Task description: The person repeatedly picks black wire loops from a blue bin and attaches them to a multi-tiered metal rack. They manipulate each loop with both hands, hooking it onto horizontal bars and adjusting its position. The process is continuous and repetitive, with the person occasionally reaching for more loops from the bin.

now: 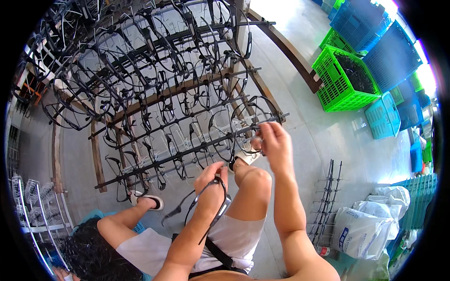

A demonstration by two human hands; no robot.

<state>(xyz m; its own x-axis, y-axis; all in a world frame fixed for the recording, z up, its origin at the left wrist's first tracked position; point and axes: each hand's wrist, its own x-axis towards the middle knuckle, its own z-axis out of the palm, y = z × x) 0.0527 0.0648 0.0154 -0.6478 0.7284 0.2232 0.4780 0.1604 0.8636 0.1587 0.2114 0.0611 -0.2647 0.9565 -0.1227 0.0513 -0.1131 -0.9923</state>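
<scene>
My left hand (pixel 210 187), fingers closed, holds black glasses-like frames (pixel 223 208) with long curved arms that hang down past my wrist and out to the left. My right hand (pixel 276 140) is pinched at the right end of the rack's lowest black bar (pixel 199 148), where a looped black frame (pixel 231 145) hangs. The fingertips are partly hidden and slightly blurred. In front of me stands a rack (pixel 176 93) whose bars, set with thin metal prongs, carry many similar black frames in rows.
Right of the rack are a green crate (pixel 326 84) of black pieces, blue crates (pixel 382 114) and white plastic bags (pixel 361 234). Spare pronged bars (pixel 326 201) lie on the floor. At lower left, a dark heap (pixel 96 248) adjoins a blue basket, near a white wire rack (pixel 42 220).
</scene>
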